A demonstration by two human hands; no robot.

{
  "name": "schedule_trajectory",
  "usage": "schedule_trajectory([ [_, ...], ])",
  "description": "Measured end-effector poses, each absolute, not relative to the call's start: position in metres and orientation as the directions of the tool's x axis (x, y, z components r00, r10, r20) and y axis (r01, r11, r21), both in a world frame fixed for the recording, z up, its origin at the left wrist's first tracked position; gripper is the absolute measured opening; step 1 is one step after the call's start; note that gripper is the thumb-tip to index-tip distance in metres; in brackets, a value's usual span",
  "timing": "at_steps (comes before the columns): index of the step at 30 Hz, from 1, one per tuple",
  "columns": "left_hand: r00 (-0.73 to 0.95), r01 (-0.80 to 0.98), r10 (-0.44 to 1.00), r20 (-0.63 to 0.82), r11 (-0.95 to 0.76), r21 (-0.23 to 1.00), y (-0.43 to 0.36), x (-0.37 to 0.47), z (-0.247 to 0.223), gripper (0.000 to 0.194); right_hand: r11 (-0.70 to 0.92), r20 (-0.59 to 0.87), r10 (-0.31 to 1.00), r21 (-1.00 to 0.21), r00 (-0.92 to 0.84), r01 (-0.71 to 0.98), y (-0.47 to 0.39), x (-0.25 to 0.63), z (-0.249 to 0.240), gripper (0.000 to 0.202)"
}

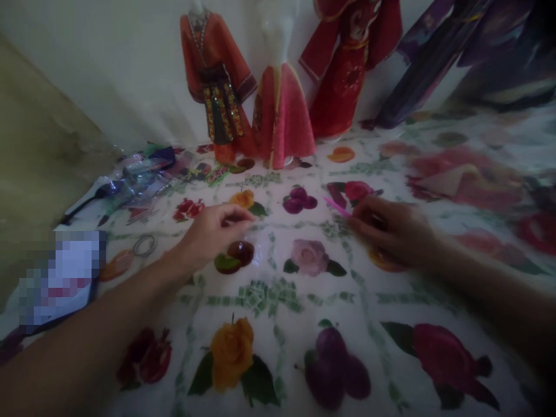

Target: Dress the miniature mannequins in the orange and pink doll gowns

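Observation:
My right hand is closed around a thin bright pink stick, whose end points up and to the left. Opposite it, my left hand hovers over the tablecloth with thumb and fingers pinched together. Whatever may be between those fingertips is too small and blurred to tell. The cloth is white, printed with fruit, roses and green ribbon bands. A gap separates the two hands, and a printed bunch of plums shows between them.
Along the wall stand small dressed figures: an orange robe, a pink skirt, a red robe and a purple one. Clear plastic bags, a wire ring and a lit screen lie left; pink fabric lies right.

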State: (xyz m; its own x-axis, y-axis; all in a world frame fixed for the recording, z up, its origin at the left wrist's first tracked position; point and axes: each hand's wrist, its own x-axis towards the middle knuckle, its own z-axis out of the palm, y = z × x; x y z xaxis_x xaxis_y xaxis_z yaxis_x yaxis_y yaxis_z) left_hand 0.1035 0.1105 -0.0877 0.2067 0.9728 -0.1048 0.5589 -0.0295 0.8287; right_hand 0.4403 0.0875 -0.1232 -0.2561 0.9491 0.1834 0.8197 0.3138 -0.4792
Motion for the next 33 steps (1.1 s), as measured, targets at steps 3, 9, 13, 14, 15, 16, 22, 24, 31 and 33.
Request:
schedule_trajectory([
  [3,0.139,0.650,0.990,-0.001,-0.090,0.755,0.118,0.092,-0.085,0.013,0.305,0.194,0.951,-0.475,-0.239,0.825,0.086,0.440,-0.124,0.025],
  [9,0.126,0.803,0.986,0.112,-0.168,0.571,0.132,0.060,-0.087,0.014,0.309,0.256,0.943,-0.429,-0.214,0.849,0.089,0.442,-0.134,0.028],
  [13,0.146,0.815,0.983,0.107,-0.181,0.550,0.131,0.053,-0.089,0.017,0.273,0.242,0.953,-0.417,-0.184,0.867,0.089,0.442,-0.136,0.030],
  [14,0.153,0.812,0.984,0.095,-0.180,0.555,0.131,0.053,-0.089,0.018,0.268,0.239,0.954,-0.416,-0.180,0.869,0.089,0.442,-0.136,0.031],
  [15,0.159,0.811,0.984,0.080,-0.177,0.558,0.130,0.053,-0.088,0.018,0.266,0.239,0.955,-0.415,-0.178,0.870,0.089,0.442,-0.136,0.033],
  [16,0.163,0.815,0.984,0.071,-0.175,0.553,0.129,0.053,-0.088,0.019,0.264,0.240,0.955,-0.416,-0.175,0.870,0.089,0.442,-0.136,0.035],
  [22,0.196,0.856,0.972,0.132,-0.235,0.461,0.127,0.055,-0.086,0.016,0.247,0.209,0.963,-0.445,-0.168,0.861,0.089,0.442,-0.136,0.039],
  [24,0.203,0.860,0.968,0.145,-0.247,0.446,0.126,0.055,-0.087,0.016,0.247,0.222,0.961,-0.430,-0.164,0.868,0.088,0.442,-0.135,0.039],
  [31,0.176,0.848,0.968,0.177,-0.240,0.471,0.126,0.054,-0.090,0.010,0.233,0.204,0.966,-0.432,-0.157,0.871,0.088,0.440,-0.133,0.039],
  [33,0.169,0.852,0.967,0.189,-0.240,0.465,0.126,0.053,-0.089,0.007,0.240,0.201,0.965,-0.421,-0.168,0.875,0.088,0.441,-0.133,0.040],
])
